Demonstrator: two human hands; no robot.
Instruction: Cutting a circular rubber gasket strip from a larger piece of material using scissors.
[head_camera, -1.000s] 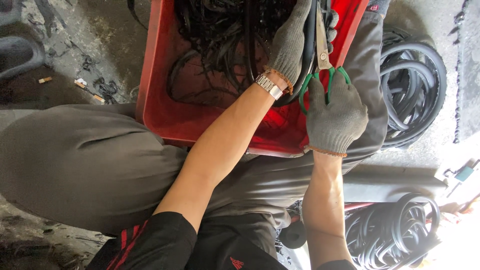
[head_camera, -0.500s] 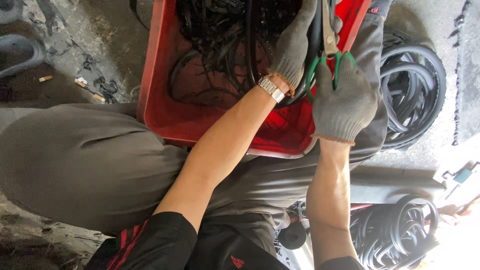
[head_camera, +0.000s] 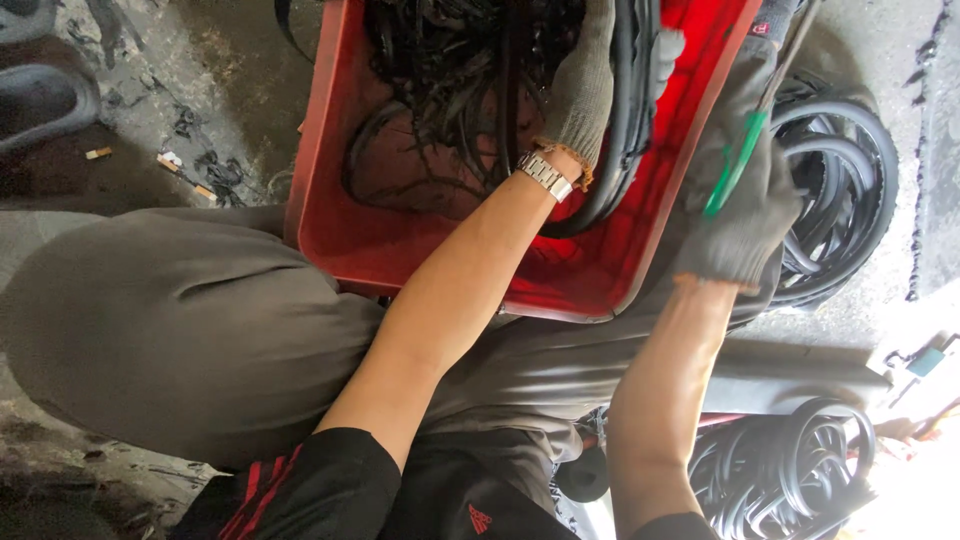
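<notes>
Your gloved left hand (head_camera: 590, 85) grips a black rubber strip (head_camera: 625, 120) inside the red crate (head_camera: 330, 190) on your lap; your right hand (head_camera: 745, 190), fingers closed, holds green-handled scissors (head_camera: 735, 165) beside the crate's edge.

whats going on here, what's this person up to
A seated person in grey work gloves has a red plastic crate against their lap, full of tangled black rubber strips. The left hand grips a thick black rubber loop over the crate. The right hand holds green-handled scissors at the crate's edge. More black rubber rings lie on the floor.
</notes>
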